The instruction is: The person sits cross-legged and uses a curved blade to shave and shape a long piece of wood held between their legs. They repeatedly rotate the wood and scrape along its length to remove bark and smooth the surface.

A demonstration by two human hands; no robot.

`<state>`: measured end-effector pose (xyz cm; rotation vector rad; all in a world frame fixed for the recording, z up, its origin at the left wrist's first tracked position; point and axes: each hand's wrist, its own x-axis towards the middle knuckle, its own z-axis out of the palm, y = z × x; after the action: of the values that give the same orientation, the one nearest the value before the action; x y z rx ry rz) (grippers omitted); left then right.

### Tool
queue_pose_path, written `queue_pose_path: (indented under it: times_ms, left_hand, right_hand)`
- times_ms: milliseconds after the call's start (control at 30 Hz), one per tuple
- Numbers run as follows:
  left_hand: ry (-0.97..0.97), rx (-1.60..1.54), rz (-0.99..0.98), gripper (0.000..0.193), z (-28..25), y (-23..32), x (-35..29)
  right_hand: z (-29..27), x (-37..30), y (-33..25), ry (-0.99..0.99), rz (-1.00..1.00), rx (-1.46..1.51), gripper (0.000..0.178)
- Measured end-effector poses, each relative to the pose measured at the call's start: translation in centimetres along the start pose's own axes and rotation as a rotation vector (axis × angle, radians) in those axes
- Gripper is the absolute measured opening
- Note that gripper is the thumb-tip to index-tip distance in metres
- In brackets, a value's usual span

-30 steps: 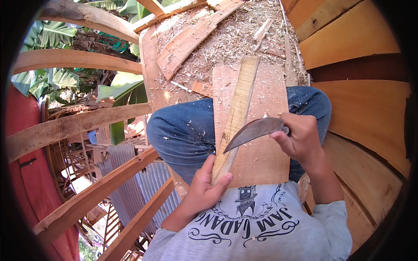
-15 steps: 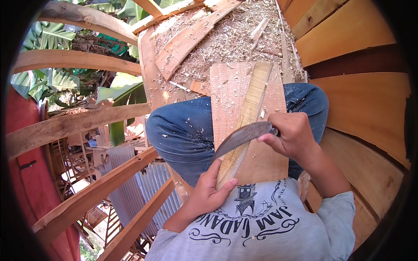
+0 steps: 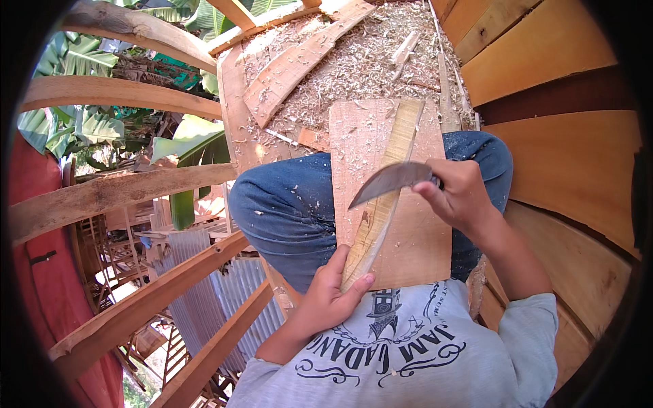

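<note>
Across my lap lies a flat wooden board (image 3: 415,251), and on it rests a long narrow strip of wood (image 3: 403,139) with a yellowish face. My left hand (image 3: 332,296) grips the near end of this strip, thumb on one side and fingers on the other. In my right hand (image 3: 457,194) is a knife with a broad curved blade (image 3: 391,180); its handle is mostly hidden by my fingers. The blade crosses over the middle of the strip, its tip pointing left. Whether the edge touches the wood I cannot tell.
Wood shavings (image 3: 347,64) cover the floor ahead, with a rough plank (image 3: 292,68) lying among them. Open wooden rails (image 3: 122,194) run along my left, with banana leaves and corrugated sheets beyond. A plank wall (image 3: 564,163) stands close on my right.
The knife has moved up along the strip, away from my left hand, and its blade lies flatter. My left hand stays at the strip's near end.
</note>
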<state>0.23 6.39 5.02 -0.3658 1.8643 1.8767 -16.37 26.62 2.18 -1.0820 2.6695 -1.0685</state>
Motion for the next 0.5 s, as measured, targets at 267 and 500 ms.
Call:
queue_pose_path:
  times_ms: [267,500]
  left_hand:
    - [0.030,-0.099,-0.050,0.033,0.0,0.0,0.2]
    - [0.016,-0.030,-0.018,0.031,-0.3,0.2,0.3]
  right_hand:
    - [0.0,0.1,-0.2,-0.037,0.014,0.002,0.049]
    - [1.0,0.0,0.6,0.130,0.238,0.068,0.050]
